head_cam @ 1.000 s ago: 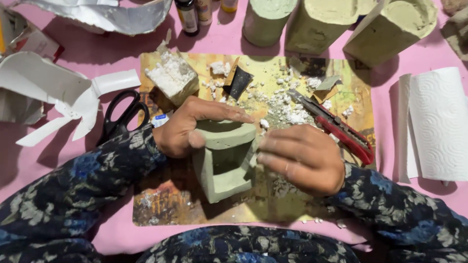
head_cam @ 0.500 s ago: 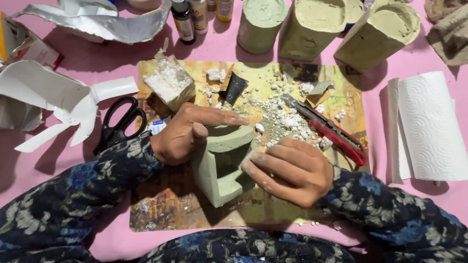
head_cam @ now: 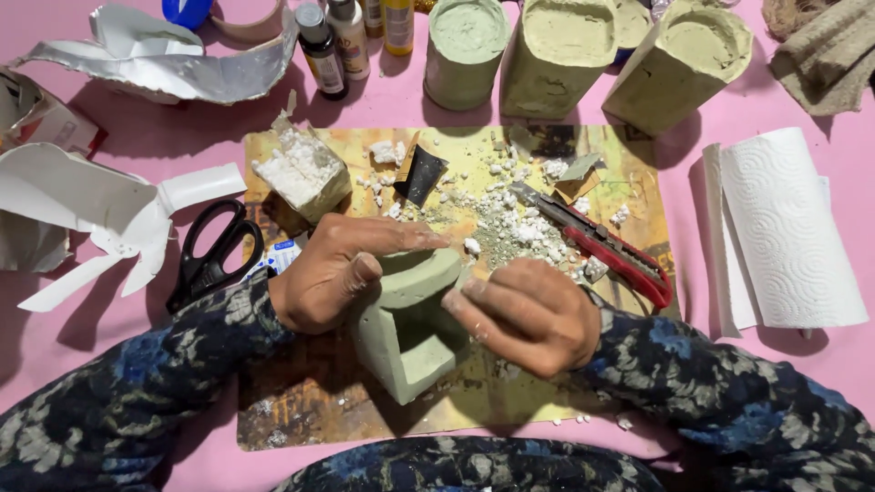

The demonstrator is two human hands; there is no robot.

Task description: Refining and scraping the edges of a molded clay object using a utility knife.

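Observation:
A pale green hollow block (head_cam: 407, 339), like a cast planter, lies on its side on a stained yellow work board (head_cam: 301, 401). My left hand (head_cam: 339, 271) grips its top end, fingers stretched across the upper face. My right hand (head_cam: 529, 314) rests on its right side with the fingertips at the edge of the opening. Both sleeves are dark blue with a floral print.
White crumbs (head_cam: 524, 230) and a red utility knife (head_cam: 606, 244) lie on the board behind the block, with a crumbly white chunk (head_cam: 301, 173) at left. Black scissors (head_cam: 212, 251), torn carton pieces (head_cam: 100, 214), small bottles (head_cam: 335, 36), three green casts (head_cam: 558, 50) and a paper-towel roll (head_cam: 788, 228) surround it.
The view has shifted slightly. My right hand has slid a little down and left along the block's side, fingertips now at the opening; my left hand keeps its grip on top.

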